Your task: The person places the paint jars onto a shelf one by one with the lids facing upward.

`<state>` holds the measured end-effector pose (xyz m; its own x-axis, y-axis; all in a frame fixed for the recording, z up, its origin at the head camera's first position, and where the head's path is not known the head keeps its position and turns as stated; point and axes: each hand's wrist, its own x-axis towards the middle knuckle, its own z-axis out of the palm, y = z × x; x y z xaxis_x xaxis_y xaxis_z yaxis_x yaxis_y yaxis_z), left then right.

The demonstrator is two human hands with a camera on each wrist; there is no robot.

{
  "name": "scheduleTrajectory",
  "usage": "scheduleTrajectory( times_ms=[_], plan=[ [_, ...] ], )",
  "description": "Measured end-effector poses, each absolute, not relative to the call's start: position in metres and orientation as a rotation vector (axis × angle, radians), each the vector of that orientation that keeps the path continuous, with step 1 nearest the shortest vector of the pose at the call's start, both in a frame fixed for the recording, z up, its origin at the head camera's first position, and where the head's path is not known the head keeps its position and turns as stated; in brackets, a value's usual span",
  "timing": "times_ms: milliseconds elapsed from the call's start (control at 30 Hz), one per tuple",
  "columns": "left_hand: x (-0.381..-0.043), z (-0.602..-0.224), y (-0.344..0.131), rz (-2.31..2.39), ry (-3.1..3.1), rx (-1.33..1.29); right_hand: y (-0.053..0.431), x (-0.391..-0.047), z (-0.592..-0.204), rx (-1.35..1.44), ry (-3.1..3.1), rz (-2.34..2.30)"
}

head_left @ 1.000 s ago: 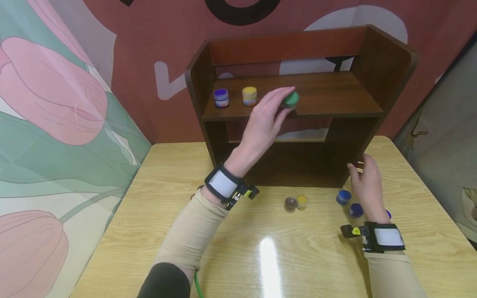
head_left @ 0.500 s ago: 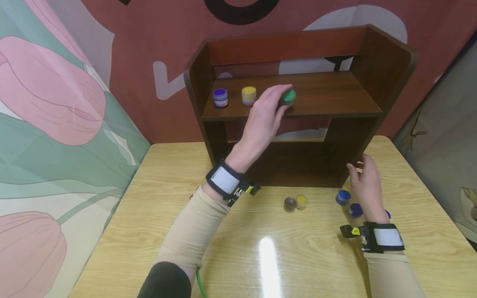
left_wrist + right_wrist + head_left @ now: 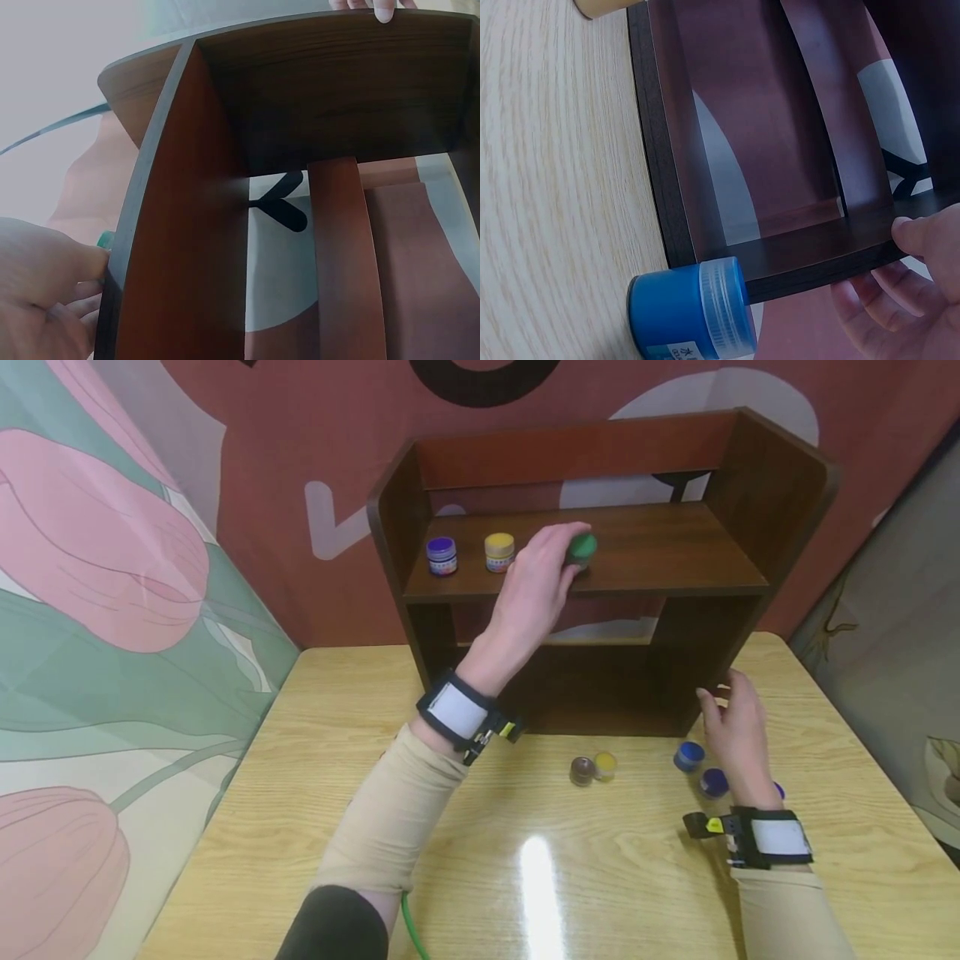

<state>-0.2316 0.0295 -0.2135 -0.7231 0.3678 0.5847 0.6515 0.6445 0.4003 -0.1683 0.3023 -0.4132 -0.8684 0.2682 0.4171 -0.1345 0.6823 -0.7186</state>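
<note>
My left hand (image 3: 531, 578) pinches a green-lidded paint jar (image 3: 582, 548) between thumb and fingers at the upper board of a dark wooden shelf (image 3: 660, 539). Most of that jar is hidden; in the left wrist view only a bit of its green lid (image 3: 106, 240) shows past the board edge. To its left on the same board stand a yellow-lidded paint jar (image 3: 499, 553) and a purple-lidded one (image 3: 442, 557). Low on the right, my right hand (image 3: 738, 735) grips the shelf's side panel, thumb on the inner side and fingers (image 3: 870, 300) outside, as the right wrist view shows.
A blue paint jar (image 3: 688, 757) and a dark blue one (image 3: 713, 783) sit on the table (image 3: 480, 860) beside my right hand; another is partly behind the wrist. A brown jar (image 3: 582, 771) and a yellow jar (image 3: 604, 766) stand before the shelf.
My left hand has shifted slightly, carrying the green-lidded jar a little farther back over the upper board. The right hand stays on the side panel.
</note>
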Motion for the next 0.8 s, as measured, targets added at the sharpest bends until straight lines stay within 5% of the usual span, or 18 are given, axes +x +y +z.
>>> scheduleTrajectory(
  times_ms=[800],
  plan=[
    [-0.2387,-0.2123,0.0312,-0.822,-2.475,-0.783,0.3024,-0.1679,-0.4142,-0.114,-2.402,1.089]
  ],
)
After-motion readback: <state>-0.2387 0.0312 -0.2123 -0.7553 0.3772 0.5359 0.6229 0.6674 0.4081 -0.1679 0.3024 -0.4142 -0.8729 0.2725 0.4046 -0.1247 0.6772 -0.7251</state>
